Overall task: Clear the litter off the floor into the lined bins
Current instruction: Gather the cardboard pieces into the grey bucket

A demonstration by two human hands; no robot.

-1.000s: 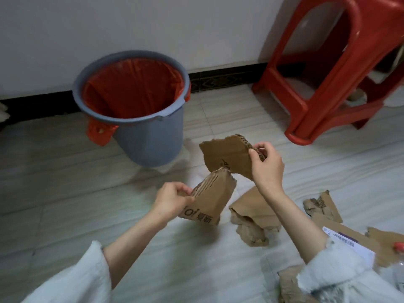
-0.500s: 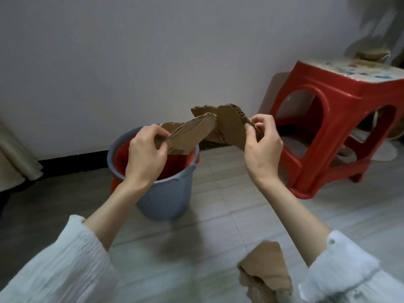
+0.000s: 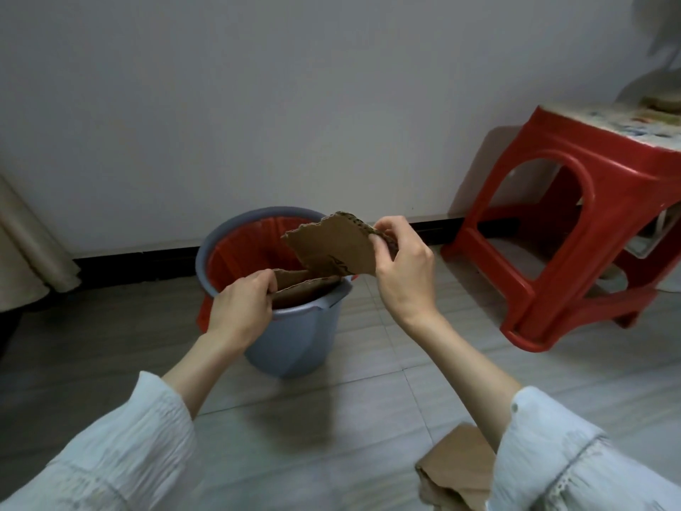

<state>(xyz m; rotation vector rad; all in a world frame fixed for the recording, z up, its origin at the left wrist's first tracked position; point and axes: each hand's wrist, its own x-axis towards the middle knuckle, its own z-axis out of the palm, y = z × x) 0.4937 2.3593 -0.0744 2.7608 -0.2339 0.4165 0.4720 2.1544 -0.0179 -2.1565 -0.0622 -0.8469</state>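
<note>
Left hand: our left hand curls its fingers round one torn brown cardboard piece. It holds the piece by its near end, right over the bucket's front rim.

Lower cardboard: this piece lies almost flat. Its far end pokes into the bucket's mouth, toward 1 o'clock from our left hand.

Right hand: our right hand pinches a second, bigger torn brown cardboard piece by its right edge, thumb in front and fingers behind.

Upper cardboard: it stands tilted, above the bucket's right side. Its bottom edge comes down close to the lower piece; we cannot tell if the two touch.

Bucket: a round grey plastic bucket stands on the floor near the wall, at 12 o'clock from us. A red plastic bag liner sits inside it and folds over the rim.

Floor: pale grey floor tiles lie under everything.

More litter: a crumpled brown cardboard scrap lies on the floor at 5 o'clock, partly hidden by our right sleeve.

Stool: a red plastic stool stands at 2 o'clock, well apart from the bucket.

Sleeves: we wear white cloth sleeves on both arms.
</note>
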